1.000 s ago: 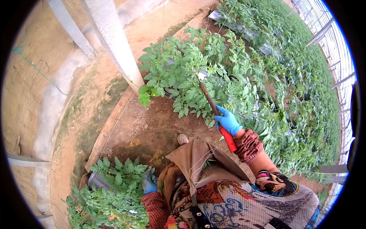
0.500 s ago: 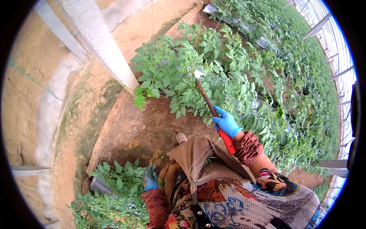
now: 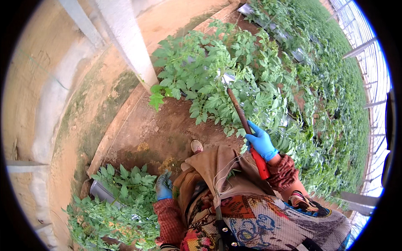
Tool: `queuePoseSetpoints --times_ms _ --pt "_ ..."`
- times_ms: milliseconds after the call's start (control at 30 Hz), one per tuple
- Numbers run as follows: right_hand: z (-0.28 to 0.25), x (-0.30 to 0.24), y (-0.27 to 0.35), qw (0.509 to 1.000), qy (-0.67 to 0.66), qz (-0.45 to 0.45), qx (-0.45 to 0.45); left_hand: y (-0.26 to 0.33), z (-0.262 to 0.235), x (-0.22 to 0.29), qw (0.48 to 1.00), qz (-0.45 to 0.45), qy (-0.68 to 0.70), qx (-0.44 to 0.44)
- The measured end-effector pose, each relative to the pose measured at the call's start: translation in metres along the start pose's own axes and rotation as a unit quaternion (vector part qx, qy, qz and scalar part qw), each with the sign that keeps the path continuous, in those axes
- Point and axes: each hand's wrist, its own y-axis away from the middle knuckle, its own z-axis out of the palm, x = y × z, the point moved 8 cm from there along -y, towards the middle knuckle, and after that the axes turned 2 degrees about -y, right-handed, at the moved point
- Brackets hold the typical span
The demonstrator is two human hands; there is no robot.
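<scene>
My left hand (image 3: pixel 164 186) hangs low by the near plant (image 3: pixel 121 201), grip unclear. My right hand (image 3: pixel 260 142) is closed round the tool handle (image 3: pixel 247 129), whose shaft runs up-left, blade (image 3: pixel 228 79) in the tomato foliage (image 3: pixel 217 79).

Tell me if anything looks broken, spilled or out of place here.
Nothing stands out. The right hand grips a long-handled tool reaching into upright, leafy plants, and the left hand hangs beside another plant.
</scene>
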Motion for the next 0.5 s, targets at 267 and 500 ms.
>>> queuePoseSetpoints --times_ms 267,500 --pt "0.061 0.016 -0.029 0.982 0.152 0.049 -0.103 -0.014 -0.026 -0.025 0.999 -0.005 0.027 0.038" --pt "0.083 0.039 -0.147 0.939 0.338 0.0 -0.07 -0.012 -0.044 -0.032 0.996 0.006 0.071 0.061"
